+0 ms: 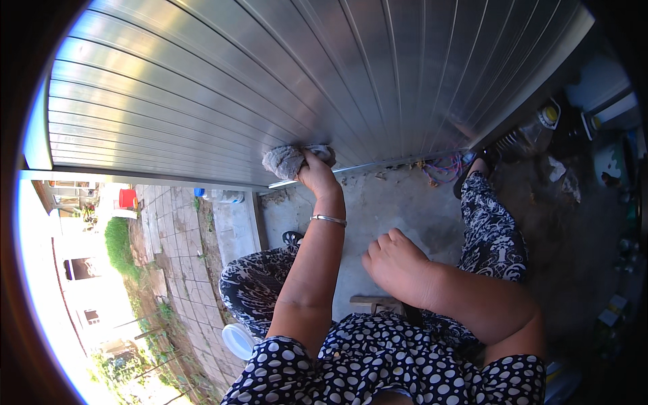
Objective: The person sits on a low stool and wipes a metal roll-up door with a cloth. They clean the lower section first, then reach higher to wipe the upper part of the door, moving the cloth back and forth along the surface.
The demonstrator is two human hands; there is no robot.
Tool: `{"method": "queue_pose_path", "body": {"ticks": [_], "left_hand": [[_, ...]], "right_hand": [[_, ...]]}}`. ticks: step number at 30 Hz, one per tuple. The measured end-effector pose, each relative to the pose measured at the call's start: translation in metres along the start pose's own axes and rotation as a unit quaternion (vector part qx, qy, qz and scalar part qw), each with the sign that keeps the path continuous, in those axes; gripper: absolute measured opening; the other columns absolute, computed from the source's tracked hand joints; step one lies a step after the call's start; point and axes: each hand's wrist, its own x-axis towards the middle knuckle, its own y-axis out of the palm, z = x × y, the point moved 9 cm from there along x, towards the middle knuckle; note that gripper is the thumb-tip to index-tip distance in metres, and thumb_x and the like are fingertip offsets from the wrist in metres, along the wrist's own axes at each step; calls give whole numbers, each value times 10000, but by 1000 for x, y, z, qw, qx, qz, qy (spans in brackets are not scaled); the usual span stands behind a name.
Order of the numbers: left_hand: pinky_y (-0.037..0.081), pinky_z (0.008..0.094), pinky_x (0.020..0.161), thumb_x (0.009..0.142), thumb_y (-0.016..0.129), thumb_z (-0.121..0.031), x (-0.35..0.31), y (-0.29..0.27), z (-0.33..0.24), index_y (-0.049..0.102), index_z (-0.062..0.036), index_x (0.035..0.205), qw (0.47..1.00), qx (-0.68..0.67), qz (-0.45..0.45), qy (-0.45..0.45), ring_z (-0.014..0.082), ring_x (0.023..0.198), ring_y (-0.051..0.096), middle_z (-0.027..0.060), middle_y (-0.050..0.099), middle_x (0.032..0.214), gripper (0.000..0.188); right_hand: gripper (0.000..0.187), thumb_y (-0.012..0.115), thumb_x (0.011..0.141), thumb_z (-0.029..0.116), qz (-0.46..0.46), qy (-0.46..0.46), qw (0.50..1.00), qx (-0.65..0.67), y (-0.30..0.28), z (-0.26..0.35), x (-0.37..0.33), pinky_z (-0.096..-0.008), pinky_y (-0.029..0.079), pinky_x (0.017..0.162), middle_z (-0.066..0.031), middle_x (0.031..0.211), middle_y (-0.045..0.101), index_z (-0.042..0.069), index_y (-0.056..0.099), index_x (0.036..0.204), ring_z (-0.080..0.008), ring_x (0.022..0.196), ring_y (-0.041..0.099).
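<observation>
So — fuzzy cloth (283, 162) against ribbed, shiny panel (297, 81).

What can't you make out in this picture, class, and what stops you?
All in the head view:
- Right hand's palm: hidden by its own back.
- Cloth's far side: hidden by its near side.
- Panel's top: cut off by the upper edge.
- Clutter at far right: lost in shadow.

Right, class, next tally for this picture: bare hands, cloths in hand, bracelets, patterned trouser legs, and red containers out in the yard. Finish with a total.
Hands: 2 (left hand, right hand)
Cloths in hand: 1 (grey cloth)
Bracelets: 1 (silvery bracelet)
Patterned trouser legs: 2
Red containers in the yard: 1 (red container)
Total: 7
</observation>
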Motion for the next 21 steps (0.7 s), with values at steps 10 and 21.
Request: {"method": "queue_pose_path", "body": {"ticks": [10, 21], "left_hand": [[525, 437, 768, 1000, 430, -226, 1, -4, 102, 482, -63, 1152, 906, -187, 42, -377, 249, 896, 594, 92, 563, 1049, 229], [554, 439, 840, 916, 613, -291, 57, -42, -83, 68, -163, 1446, 977, -163, 27, -135, 272, 1195, 499, 114, 331, 1422, 771]], "right_hand": [[187, 573, 792, 148, -26, 2, 1000, -8, 1, -3, -2, -336, 425, 797, -56, 893, 644, 73, 638, 950, -195, 879, 607], [201, 567, 814, 144, 11, 31, 999, -12, 19, -19, 7, -373, 425, 889, -86, 990, 657, 90, 647, 990, -241, 977, 623]]}}
